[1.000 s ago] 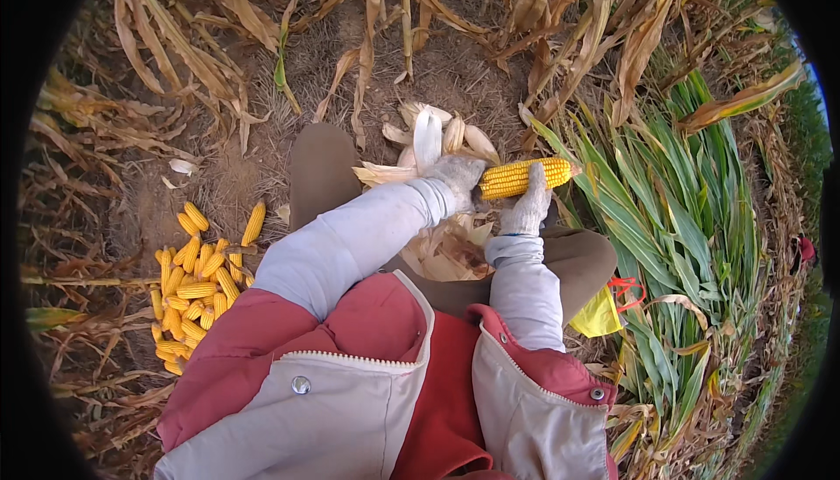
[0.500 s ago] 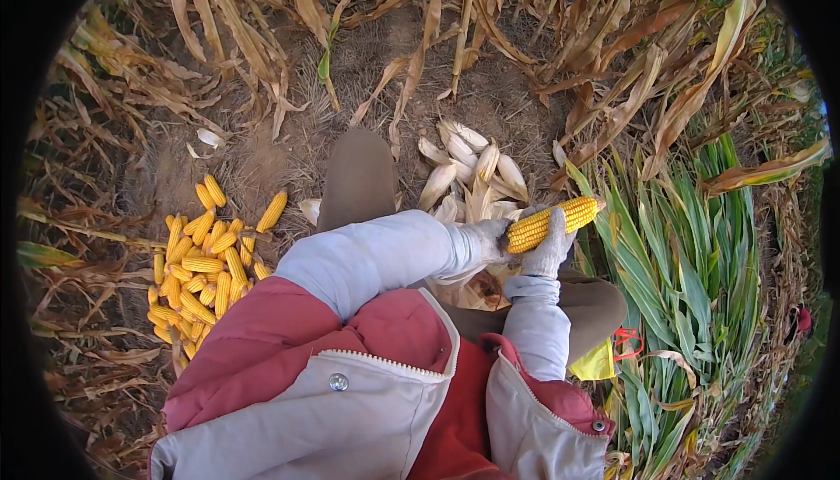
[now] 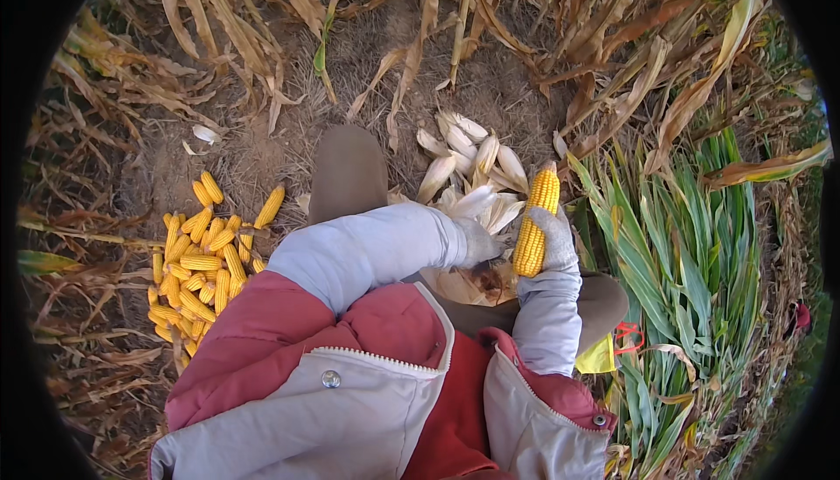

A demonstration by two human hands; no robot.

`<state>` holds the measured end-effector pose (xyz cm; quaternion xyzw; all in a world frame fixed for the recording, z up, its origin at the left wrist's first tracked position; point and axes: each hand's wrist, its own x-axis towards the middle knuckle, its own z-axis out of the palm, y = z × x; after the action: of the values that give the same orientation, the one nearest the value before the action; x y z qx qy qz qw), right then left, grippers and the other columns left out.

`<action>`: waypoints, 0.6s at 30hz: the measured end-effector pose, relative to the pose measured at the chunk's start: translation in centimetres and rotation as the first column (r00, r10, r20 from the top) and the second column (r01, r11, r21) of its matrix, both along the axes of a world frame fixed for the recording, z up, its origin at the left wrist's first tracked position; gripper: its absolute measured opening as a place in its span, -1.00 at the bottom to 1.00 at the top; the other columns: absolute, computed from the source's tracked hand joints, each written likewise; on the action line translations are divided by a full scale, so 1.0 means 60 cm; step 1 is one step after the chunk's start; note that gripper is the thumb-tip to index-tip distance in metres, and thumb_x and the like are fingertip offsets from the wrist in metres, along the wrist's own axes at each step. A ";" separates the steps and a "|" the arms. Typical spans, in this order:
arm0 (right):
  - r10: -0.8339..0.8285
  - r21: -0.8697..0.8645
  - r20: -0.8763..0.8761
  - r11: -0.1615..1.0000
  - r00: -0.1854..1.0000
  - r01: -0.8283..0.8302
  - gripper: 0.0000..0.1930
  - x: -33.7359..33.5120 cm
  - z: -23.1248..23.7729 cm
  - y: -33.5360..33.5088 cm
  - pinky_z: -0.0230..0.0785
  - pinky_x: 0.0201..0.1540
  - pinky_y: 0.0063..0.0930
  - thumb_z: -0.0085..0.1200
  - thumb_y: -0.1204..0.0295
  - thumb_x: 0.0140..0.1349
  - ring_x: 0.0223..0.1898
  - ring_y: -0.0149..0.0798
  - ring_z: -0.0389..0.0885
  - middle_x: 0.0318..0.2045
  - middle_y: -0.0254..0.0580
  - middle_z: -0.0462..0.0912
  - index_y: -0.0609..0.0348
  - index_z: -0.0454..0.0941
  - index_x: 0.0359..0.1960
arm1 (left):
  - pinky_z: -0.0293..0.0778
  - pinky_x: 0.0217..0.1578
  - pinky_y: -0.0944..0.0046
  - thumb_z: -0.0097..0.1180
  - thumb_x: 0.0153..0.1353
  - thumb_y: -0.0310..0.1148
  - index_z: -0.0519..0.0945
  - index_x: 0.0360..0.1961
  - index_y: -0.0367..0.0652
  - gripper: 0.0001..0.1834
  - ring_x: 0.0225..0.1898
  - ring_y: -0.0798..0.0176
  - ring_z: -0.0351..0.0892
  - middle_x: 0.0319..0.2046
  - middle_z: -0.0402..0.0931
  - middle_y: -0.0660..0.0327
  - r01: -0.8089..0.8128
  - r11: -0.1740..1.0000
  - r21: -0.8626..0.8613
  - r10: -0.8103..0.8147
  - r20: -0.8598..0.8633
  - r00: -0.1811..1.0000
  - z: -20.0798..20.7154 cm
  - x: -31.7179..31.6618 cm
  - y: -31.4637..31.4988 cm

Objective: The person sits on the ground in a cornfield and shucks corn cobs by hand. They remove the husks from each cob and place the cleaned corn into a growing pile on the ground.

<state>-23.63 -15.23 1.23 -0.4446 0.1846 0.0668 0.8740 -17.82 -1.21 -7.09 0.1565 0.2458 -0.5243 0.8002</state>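
A husked yellow ear of corn (image 3: 530, 248) stands nearly upright in my right hand (image 3: 556, 237), whose pale-gloved fingers are wrapped round its side. My left hand (image 3: 479, 244), in a similar glove, is just left of the corn and apart from it, low over the loose husks (image 3: 455, 285). Its fingers point right and are mostly hidden, so whether they grip anything does not show. Beyond both hands lies a heap of pale ears still in dry husks (image 3: 472, 152).
On the left is a pile of husked yellow corn (image 3: 206, 279). Cut green leaves (image 3: 691, 287) cover the ground at right, beside a yellow bag with red ties (image 3: 597, 356). Dry stalks (image 3: 464, 16) stand along the far side. My bent knee (image 3: 350, 169) rises left of the husked heap.
The corn has swung from lying slanted across both hands to nearly upright in my right hand. My left hand has come off it and dropped slightly toward the husks.
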 end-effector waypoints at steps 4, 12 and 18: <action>-0.229 -0.164 0.153 0.954 0.961 0.253 -0.52 0.008 -0.042 0.036 0.52 -0.30 -0.40 0.22 0.28 0.17 -0.39 -0.25 0.57 -0.36 -0.19 0.56 0.21 0.37 0.07 | 0.44 -0.02 0.05 -0.05 0.22 -0.23 0.54 -0.17 0.03 -0.79 -0.22 0.13 0.67 -0.37 0.63 0.21 -0.330 0.925 -0.190 0.114 -0.690 0.715 0.093 0.023 0.041; -0.525 0.266 0.159 0.838 0.836 0.476 -0.50 0.004 -0.034 -0.022 0.53 -0.24 -0.24 0.04 -0.05 0.30 -0.34 -0.13 0.59 -0.38 -0.09 0.58 0.14 0.39 -0.03 | 0.29 0.25 0.07 0.17 -0.09 -0.37 0.50 -0.19 0.05 -0.66 0.04 0.23 0.54 -0.20 0.56 0.31 -0.851 0.346 0.394 -0.618 -0.587 -0.523 0.242 0.274 0.105; -0.424 0.335 0.166 0.873 0.890 0.354 -0.44 0.026 -0.032 0.028 0.52 -0.18 -0.11 0.04 -0.08 0.28 -0.30 -0.02 0.60 -0.31 -0.01 0.57 0.11 0.33 0.06 | 0.28 0.26 0.04 0.29 0.11 -0.10 0.53 0.05 -0.14 -0.47 0.17 -0.01 0.44 0.06 0.52 0.02 -0.936 0.347 -0.063 -0.890 0.294 -0.350 0.304 0.321 0.180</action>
<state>-22.05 -13.57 -0.68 -0.2670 0.1543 -0.1375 0.9413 1.42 9.61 11.16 0.8645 -0.3146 0.2987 0.2537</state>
